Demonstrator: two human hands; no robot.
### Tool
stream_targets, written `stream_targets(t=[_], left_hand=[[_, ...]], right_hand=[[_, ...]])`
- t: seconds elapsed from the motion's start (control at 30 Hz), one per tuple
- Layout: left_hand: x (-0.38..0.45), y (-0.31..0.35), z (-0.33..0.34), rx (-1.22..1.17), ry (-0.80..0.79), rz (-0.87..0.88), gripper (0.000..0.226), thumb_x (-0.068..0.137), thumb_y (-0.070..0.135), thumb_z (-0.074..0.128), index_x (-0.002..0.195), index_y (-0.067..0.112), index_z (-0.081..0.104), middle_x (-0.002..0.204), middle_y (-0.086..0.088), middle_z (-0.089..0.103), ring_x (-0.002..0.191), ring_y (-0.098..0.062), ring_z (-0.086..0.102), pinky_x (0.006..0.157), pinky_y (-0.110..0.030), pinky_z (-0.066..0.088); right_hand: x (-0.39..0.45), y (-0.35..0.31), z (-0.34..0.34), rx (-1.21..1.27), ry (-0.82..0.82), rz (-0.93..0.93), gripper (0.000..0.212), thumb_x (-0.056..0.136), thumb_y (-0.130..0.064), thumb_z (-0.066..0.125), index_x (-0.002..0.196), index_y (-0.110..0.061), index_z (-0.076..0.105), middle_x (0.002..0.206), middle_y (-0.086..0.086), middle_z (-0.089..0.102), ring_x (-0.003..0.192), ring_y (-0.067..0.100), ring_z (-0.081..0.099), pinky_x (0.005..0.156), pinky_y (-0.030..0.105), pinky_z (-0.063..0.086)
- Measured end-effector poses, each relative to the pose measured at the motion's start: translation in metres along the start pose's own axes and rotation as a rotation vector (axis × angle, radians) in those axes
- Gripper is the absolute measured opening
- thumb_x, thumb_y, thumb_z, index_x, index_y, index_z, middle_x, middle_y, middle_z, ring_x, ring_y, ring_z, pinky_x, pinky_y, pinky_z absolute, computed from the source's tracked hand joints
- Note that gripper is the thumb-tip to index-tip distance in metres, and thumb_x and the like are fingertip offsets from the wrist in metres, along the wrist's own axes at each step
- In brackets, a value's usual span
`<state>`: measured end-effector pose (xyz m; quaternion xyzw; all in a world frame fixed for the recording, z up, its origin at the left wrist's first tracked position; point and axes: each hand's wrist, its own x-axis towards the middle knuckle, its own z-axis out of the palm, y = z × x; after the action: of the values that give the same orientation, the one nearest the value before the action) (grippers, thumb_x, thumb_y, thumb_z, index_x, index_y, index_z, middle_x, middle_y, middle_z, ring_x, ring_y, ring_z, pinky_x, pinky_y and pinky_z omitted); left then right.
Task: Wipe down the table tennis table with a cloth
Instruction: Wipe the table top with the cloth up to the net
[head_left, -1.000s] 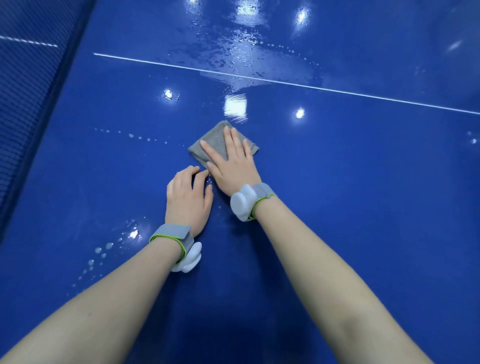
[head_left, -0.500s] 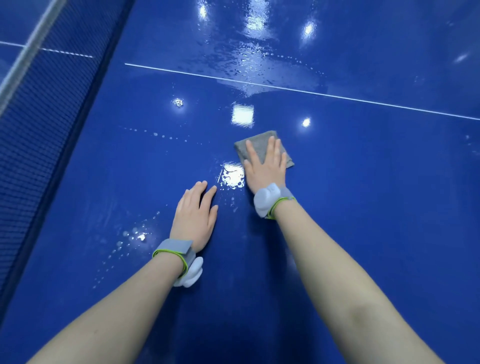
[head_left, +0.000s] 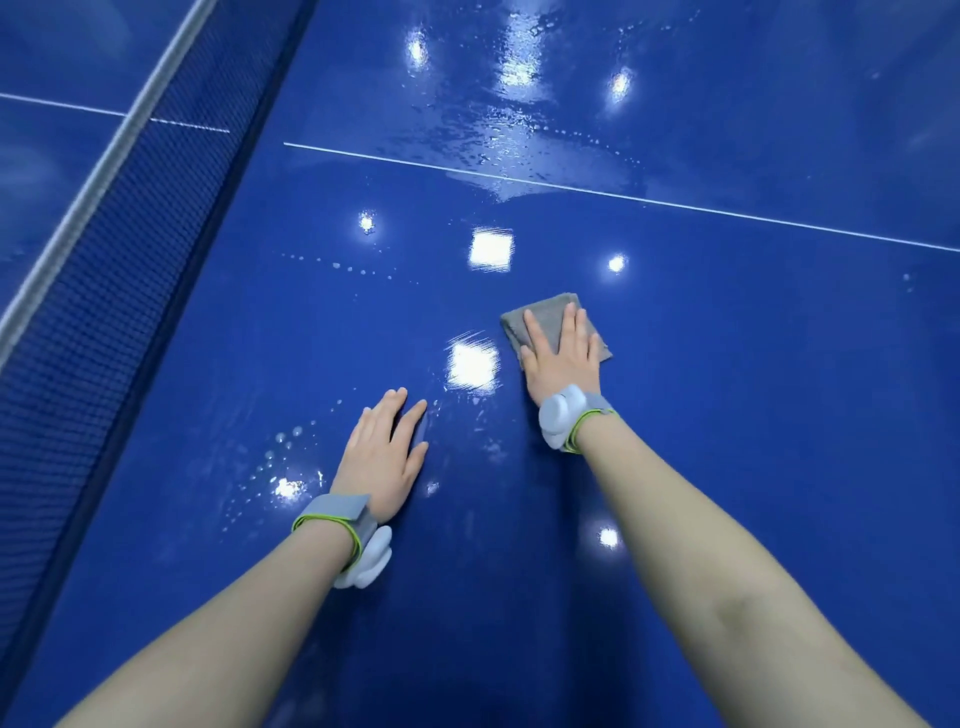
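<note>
A folded grey cloth (head_left: 543, 314) lies flat on the glossy blue table tennis table (head_left: 753, 415). My right hand (head_left: 558, 358) presses down on the cloth with straight fingers, covering most of it. My left hand (head_left: 384, 457) rests flat on the bare table surface, down and to the left of the cloth, apart from it. Both wrists wear grey bands with white pods.
The dark blue net (head_left: 104, 291) with its white top band runs along the left side. A thin white centre line (head_left: 623, 195) crosses the table beyond the hands. Water droplets and wet streaks (head_left: 519, 124) show beyond the line and left of my left hand.
My right hand has slid the cloth to the right across the table, away from my left hand. The left hand has stayed planted.
</note>
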<state>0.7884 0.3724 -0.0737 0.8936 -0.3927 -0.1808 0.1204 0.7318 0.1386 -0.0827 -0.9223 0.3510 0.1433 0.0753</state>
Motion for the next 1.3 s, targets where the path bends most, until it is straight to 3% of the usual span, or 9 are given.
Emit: stream_targets(t=[0.07, 0.17, 0.4, 0.5, 0.73, 0.93, 1.13, 1.2, 1.3], left_hand=[[-0.004, -0.001, 0.002, 0.023, -0.031, -0.019, 0.054, 0.100, 0.041, 0.020, 0.148, 0.018, 0.015, 0.156, -0.002, 0.004, 0.144, -0.016, -0.002, 0.109, -0.023, -0.013], [-0.013, 0.002, 0.003, 0.016, -0.060, -0.043, 0.054, 0.100, 0.034, 0.030, 0.148, 0.019, 0.010, 0.157, -0.001, -0.003, 0.144, -0.016, -0.008, 0.110, -0.026, -0.013], [-0.034, 0.000, 0.005, 0.041, -0.136, -0.075, 0.065, 0.094, 0.052, 0.015, 0.148, 0.020, 0.001, 0.156, 0.000, -0.011, 0.143, -0.015, -0.013, 0.110, -0.027, -0.015], [-0.050, -0.003, 0.005, 0.042, -0.149, -0.091, 0.060, 0.100, 0.039, 0.028, 0.148, 0.021, -0.002, 0.156, 0.001, -0.013, 0.143, -0.014, -0.015, 0.112, -0.029, -0.014], [-0.070, -0.006, 0.008, 0.031, -0.162, -0.116, 0.060, 0.100, 0.038, 0.027, 0.148, 0.022, -0.004, 0.155, 0.002, -0.016, 0.142, -0.013, -0.017, 0.112, -0.029, -0.013], [-0.083, -0.007, 0.010, 0.023, -0.150, -0.128, 0.061, 0.099, 0.039, 0.030, 0.148, 0.021, -0.002, 0.156, 0.001, -0.015, 0.143, -0.014, -0.016, 0.113, -0.030, -0.013], [-0.095, -0.007, 0.013, 0.010, -0.153, -0.130, 0.062, 0.099, 0.039, 0.031, 0.149, 0.021, -0.001, 0.156, 0.001, -0.014, 0.143, -0.014, -0.015, 0.113, -0.031, -0.011], [-0.103, -0.010, 0.012, 0.023, -0.159, -0.122, 0.061, 0.099, 0.039, 0.030, 0.148, 0.021, -0.001, 0.156, 0.001, -0.014, 0.143, -0.014, -0.015, 0.113, -0.031, -0.011], [-0.117, -0.016, 0.013, 0.035, -0.172, -0.118, 0.060, 0.100, 0.039, 0.029, 0.148, 0.023, -0.003, 0.155, 0.002, -0.015, 0.143, -0.014, -0.016, 0.113, -0.031, -0.011]], right_hand=[[-0.009, -0.016, 0.004, -0.009, -0.008, -0.004, 0.053, 0.103, -0.042, 0.014, 0.150, -0.033, -0.008, 0.156, 0.019, -0.019, 0.144, 0.032, -0.018, 0.116, 0.048, -0.007], [-0.034, -0.048, 0.010, 0.006, -0.016, -0.137, 0.054, 0.103, -0.041, 0.016, 0.151, -0.031, -0.007, 0.155, 0.019, -0.020, 0.143, 0.033, -0.019, 0.114, 0.049, -0.011], [-0.078, -0.072, 0.024, -0.028, -0.048, -0.370, 0.058, 0.095, -0.046, 0.001, 0.151, -0.034, -0.002, 0.156, 0.015, -0.018, 0.144, 0.029, -0.019, 0.110, 0.042, -0.021], [-0.076, -0.049, 0.021, -0.046, -0.041, -0.323, 0.053, 0.103, -0.040, 0.016, 0.151, -0.032, -0.005, 0.156, 0.016, -0.019, 0.144, 0.029, -0.020, 0.114, 0.043, -0.014], [-0.083, -0.025, 0.022, -0.009, -0.035, -0.068, 0.053, 0.103, -0.041, 0.016, 0.151, -0.032, -0.005, 0.156, 0.018, -0.017, 0.145, 0.029, -0.017, 0.118, 0.045, -0.006], [-0.119, -0.064, 0.036, -0.022, -0.028, -0.175, 0.053, 0.102, -0.044, 0.016, 0.150, -0.035, -0.005, 0.156, 0.019, -0.016, 0.144, 0.032, -0.016, 0.116, 0.046, -0.006], [-0.156, -0.076, 0.050, 0.025, -0.046, -0.227, 0.055, 0.090, -0.044, 0.024, 0.135, -0.032, 0.051, 0.143, 0.021, 0.044, 0.133, 0.034, 0.042, 0.103, 0.049, 0.039], [-0.155, -0.060, 0.049, 0.014, 0.044, -0.197, 0.050, 0.096, -0.042, 0.026, 0.143, -0.031, 0.040, 0.151, 0.024, 0.027, 0.141, 0.035, 0.027, 0.110, 0.047, 0.029], [-0.150, -0.033, 0.049, 0.038, 0.013, -0.037, 0.053, 0.103, -0.041, 0.021, 0.152, -0.032, 0.001, 0.157, 0.018, -0.014, 0.145, 0.030, -0.012, 0.117, 0.043, 0.000]])
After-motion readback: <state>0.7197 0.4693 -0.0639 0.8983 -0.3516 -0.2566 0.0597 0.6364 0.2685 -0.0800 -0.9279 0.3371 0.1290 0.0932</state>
